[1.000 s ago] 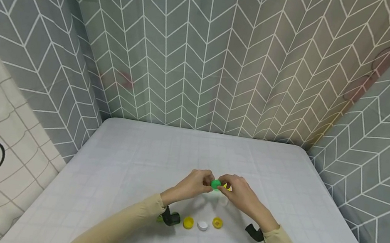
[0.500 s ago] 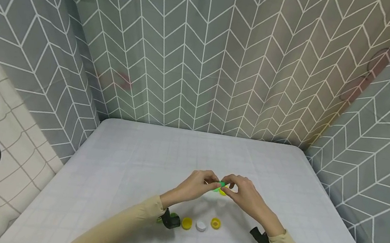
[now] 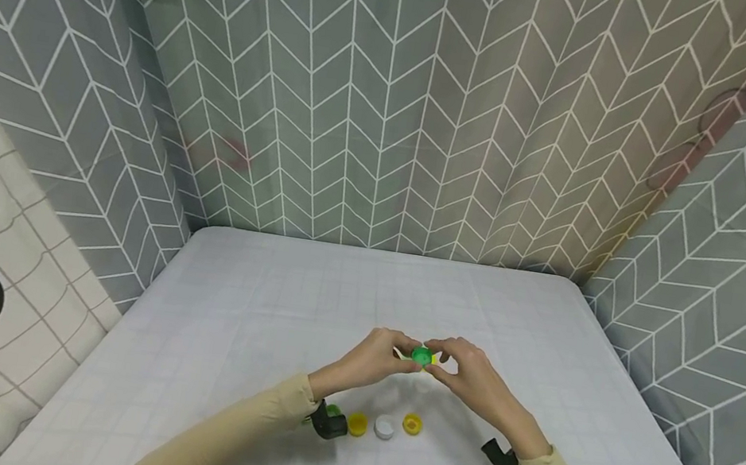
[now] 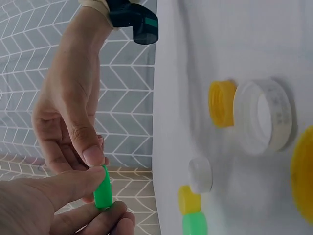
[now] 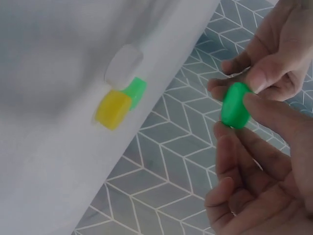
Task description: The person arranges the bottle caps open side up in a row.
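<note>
In the head view the left hand (image 3: 372, 355) and the right hand (image 3: 473, 372) meet over the surface (image 3: 293, 285), thumbs and fingers pinching the green cap (image 3: 423, 356) from either side. That view gives the cap as a round face; the left wrist view turns it nearly edge-on, with the left thumb at its upper end and fingers below. The right wrist view adds the right thumb laid against its side and a fingertip at its lower end.

Behind the fingers the head view shows little more than a scrap of yellow. Both wrist views open up that spot: a small white cap (image 5: 123, 65), a small yellow cap (image 5: 113, 108) and a light green cap (image 5: 135, 93) cluster together on the surface.

Nearer the person, the head view lines up a left yellow cap (image 3: 357, 424), a middle white cap (image 3: 384, 426) and a right yellow cap (image 3: 413, 424). The left wrist view reveals the middle one's hollow inside and rim. Only the head view shows a green piece (image 3: 333, 411), partly hidden by the left wrist camera (image 3: 328, 423).
</note>
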The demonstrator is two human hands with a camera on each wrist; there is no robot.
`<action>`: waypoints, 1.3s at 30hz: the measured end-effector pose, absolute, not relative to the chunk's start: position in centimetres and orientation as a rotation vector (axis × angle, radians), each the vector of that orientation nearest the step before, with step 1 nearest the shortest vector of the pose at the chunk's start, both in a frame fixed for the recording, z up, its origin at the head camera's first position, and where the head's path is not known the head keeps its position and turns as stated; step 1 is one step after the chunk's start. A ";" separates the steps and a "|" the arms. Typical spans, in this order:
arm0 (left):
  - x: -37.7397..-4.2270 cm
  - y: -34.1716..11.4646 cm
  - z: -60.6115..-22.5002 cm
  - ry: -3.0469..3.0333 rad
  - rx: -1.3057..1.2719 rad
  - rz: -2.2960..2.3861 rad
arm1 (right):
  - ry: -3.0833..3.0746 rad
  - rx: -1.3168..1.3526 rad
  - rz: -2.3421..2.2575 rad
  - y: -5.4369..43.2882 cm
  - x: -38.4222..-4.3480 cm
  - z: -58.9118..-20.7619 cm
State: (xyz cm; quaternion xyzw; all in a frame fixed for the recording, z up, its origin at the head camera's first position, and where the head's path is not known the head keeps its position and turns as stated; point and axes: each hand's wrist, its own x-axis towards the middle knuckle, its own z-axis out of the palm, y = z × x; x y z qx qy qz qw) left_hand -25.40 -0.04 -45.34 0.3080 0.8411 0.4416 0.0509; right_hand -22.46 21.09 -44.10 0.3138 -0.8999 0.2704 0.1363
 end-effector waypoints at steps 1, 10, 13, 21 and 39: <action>-25.4 0.1 -45.5 2.560 0.953 1.344 | -2.621 0.910 0.780 21.1 -22.4 -44.0; -24.4 1.4 -46.5 2.626 1.057 1.216 | -2.800 0.922 0.680 22.1 -21.5 -43.3; -24.0 2.1 -47.0 2.693 1.124 1.104 | -2.864 0.949 0.647 22.6 -21.2 -43.1; -22.0 4.2 -48.4 2.870 1.157 0.743 | -3.121 1.030 0.640 23.3 -20.3 -42.7; -20.5 5.1 -49.5 2.839 1.166 0.555 | -3.308 1.022 0.652 23.0 -19.6 -44.1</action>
